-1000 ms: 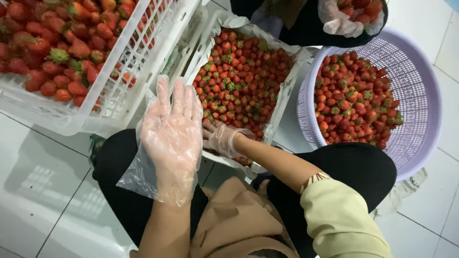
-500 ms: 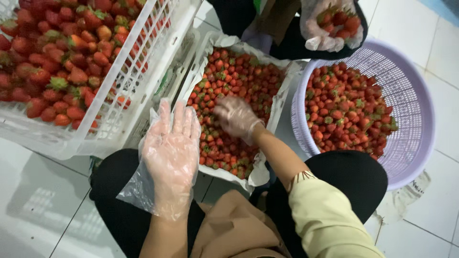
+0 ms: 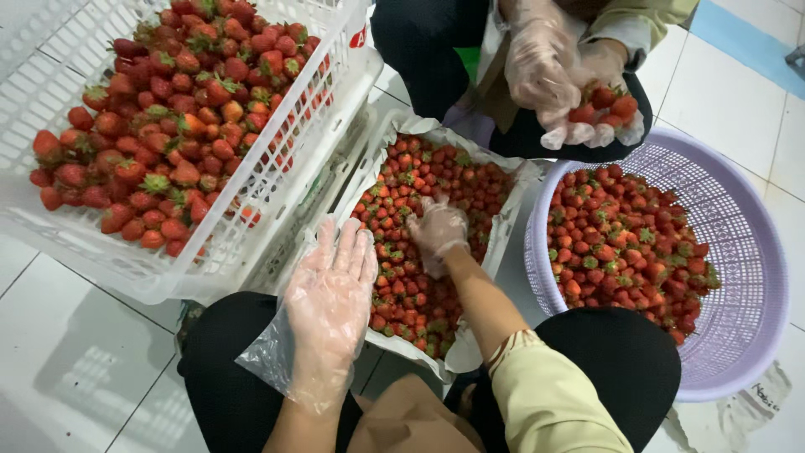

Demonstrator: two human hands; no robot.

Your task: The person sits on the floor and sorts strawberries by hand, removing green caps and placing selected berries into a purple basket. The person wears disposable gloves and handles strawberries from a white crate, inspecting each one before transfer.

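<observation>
Strawberries [image 3: 419, 252] | right hand [image 3: 438, 231] reached deeper; left hand [image 3: 331, 294] unchanged

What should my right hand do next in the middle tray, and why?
Probably close the right hand on a few strawberries: it lies palm-down on the berries in the paper-lined tray, gripping nothing that I can see. The left hand hovers open and empty, and the purple basket sits alongside.
</observation>
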